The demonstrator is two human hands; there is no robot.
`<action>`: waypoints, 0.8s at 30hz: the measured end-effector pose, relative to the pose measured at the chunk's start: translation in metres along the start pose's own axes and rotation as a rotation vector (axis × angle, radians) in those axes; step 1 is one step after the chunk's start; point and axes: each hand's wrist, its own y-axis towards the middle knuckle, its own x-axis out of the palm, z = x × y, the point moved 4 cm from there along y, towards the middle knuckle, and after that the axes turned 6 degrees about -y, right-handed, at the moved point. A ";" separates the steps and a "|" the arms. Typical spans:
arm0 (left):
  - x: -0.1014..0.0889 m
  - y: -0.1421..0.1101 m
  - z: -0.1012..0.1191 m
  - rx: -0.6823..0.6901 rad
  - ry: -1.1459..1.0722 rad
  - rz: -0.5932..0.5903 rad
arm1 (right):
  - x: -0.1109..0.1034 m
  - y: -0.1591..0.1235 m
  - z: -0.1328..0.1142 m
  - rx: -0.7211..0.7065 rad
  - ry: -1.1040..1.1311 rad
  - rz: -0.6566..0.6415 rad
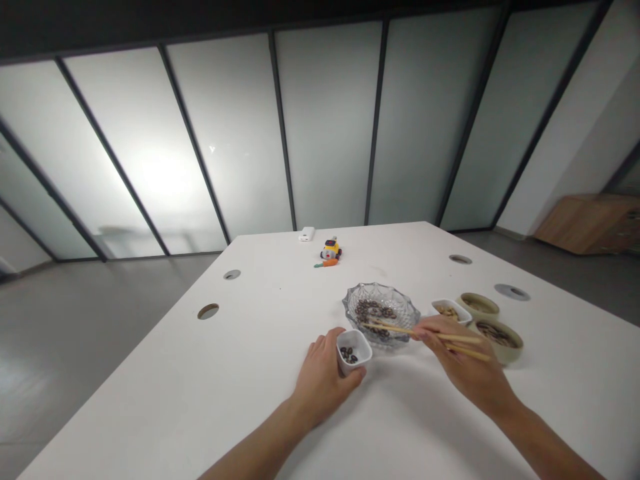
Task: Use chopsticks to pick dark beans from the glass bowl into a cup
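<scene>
My left hand (325, 373) is wrapped round a small white square cup (364, 357), which holds several dark beans (349, 355). Just beyond it stands a clear cut-glass bowl (413, 313) with many dark beans (373, 310) in it. In my right hand (460, 353) is a pair of wooden chopsticks (400, 329). Their tips reach down into the glass bowl among the beans; whether they pinch one is too small to tell. Behind my right hand is a white dish (464, 316) of pale pieces, partly covered by the hand.
Two round beige bowls, one farther (493, 308) and one nearer (517, 347) with brownish pieces, stand at the right. A yellow toy vehicle (331, 249), an orange toy carrot (330, 263) and a white device (307, 233) lie farther back. The white table (165, 393) has several round holes.
</scene>
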 end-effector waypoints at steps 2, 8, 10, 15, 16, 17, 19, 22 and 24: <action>0.000 0.000 0.002 -0.003 -0.005 0.000 | 0.001 -0.001 -0.001 -0.020 0.027 -0.026; -0.001 0.001 0.004 -0.007 -0.004 -0.006 | 0.003 -0.001 -0.004 -0.068 0.068 -0.009; -0.002 0.001 0.004 -0.011 0.000 -0.007 | 0.004 -0.001 -0.005 -0.060 0.075 -0.008; -0.003 -0.001 0.004 -0.012 -0.003 -0.011 | 0.001 0.000 -0.006 -0.025 0.051 0.043; -0.003 -0.001 0.003 -0.012 -0.003 -0.012 | 0.000 0.001 -0.005 -0.019 0.043 0.058; -0.003 -0.001 0.003 -0.012 -0.001 -0.013 | -0.001 0.001 -0.004 -0.007 0.030 0.070; -0.003 -0.002 0.001 -0.014 0.002 -0.014 | -0.002 0.001 0.001 0.034 0.002 0.091; -0.003 -0.003 -0.001 -0.011 0.004 -0.010 | -0.001 0.001 0.014 0.144 0.032 0.138; -0.003 -0.004 -0.001 -0.005 0.003 -0.006 | 0.002 0.000 0.024 0.243 0.135 0.153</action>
